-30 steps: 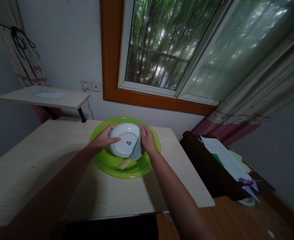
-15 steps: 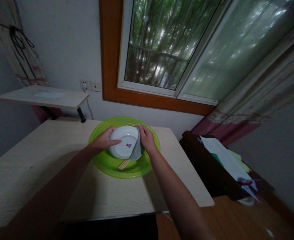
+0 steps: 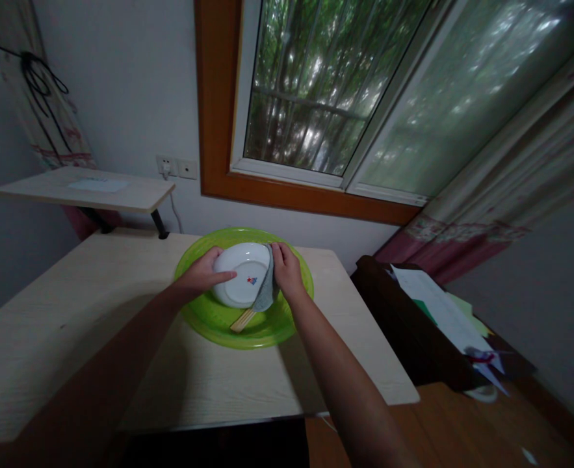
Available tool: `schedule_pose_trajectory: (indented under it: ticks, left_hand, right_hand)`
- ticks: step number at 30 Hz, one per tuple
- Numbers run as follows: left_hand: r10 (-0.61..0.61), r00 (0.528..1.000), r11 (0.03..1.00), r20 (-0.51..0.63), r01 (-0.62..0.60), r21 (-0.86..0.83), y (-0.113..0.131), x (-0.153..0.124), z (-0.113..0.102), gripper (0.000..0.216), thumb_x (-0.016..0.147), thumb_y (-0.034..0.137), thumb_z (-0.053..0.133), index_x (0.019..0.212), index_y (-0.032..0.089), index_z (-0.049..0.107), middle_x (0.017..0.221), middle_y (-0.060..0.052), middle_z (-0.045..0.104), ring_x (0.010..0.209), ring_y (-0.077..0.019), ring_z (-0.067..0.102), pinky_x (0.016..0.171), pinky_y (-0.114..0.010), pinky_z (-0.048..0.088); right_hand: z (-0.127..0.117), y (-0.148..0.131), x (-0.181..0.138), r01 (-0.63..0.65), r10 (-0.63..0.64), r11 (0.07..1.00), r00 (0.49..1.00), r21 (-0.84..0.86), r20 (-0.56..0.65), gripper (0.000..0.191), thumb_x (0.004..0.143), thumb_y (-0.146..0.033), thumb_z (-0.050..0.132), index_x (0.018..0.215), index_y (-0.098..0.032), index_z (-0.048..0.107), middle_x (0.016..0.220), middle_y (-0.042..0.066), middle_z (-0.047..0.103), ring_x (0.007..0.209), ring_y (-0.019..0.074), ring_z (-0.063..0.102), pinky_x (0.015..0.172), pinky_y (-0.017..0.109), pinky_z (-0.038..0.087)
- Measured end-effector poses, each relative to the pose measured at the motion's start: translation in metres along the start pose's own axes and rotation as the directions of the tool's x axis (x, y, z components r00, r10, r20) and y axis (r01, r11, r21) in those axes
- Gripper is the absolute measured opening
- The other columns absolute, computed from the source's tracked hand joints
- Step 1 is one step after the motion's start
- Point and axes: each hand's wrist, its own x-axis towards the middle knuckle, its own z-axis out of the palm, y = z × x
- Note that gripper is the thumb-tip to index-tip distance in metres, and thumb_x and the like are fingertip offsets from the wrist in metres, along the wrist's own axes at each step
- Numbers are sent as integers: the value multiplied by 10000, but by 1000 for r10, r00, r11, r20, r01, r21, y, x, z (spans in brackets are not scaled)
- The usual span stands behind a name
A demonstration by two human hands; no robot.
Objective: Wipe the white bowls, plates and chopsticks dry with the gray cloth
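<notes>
A white bowl with a small red and blue mark on its underside is tilted over a green plastic basin. My left hand grips the bowl's left side, thumb across its base. At the right edge, my right hand is closed on a grey cloth pressed against the rim. The cloth hangs down over the bowl's right side. Several wooden chopsticks lie in the basin below the bowl, their far ends hidden.
The basin stands on a pale wooden table. A raised shelf with a sheet of paper is at the back left. Behind the table is a window; a dark brown piece of furniture bearing papers stands to the right.
The bowl has shifted up very slightly, with the cloth still at its right edge. Both hands keep nearly the same places.
</notes>
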Motion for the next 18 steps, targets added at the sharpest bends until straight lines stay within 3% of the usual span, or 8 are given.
schedule_pose_trajectory:
  ticks: [6,9,15,18]
  left_hand:
    - [-15,997,997,-80,9,-80,-7,3,-1,491,603,418,828,960,200,570,894,-42,662,843,-272,653,688,-365,520]
    - [-2,997,996,-74,-5,-91,-7,3,0,486,607,415,826,964,204,574,891,-40,666,841,-272,654,695,-369,522]
    - [-32,995,996,-90,24,-89,-4,3,-1,520,586,410,829,996,197,590,925,-53,676,876,-293,652,756,-408,527]
    - [-64,993,987,-97,49,-154,1,1,-1,575,595,412,823,1061,181,579,975,-71,680,941,-316,652,817,-438,522]
  right_hand:
    - [0,-8,-4,194,-191,979,980,-70,51,365,1012,-347,396,1223,-209,660,1223,87,691,1144,216,622,1036,391,466]
    - [0,-17,-8,355,-335,927,929,-118,157,403,1017,-296,376,1361,-221,572,1382,81,606,1306,209,531,1144,429,394]
    - [4,-33,-14,600,-512,787,764,-140,393,482,996,-277,434,1474,-217,454,1543,68,442,1475,219,333,1221,480,301]
    - [5,-34,-14,592,-505,793,773,-148,383,480,1001,-278,423,1475,-206,453,1549,68,431,1478,213,329,1224,472,304]
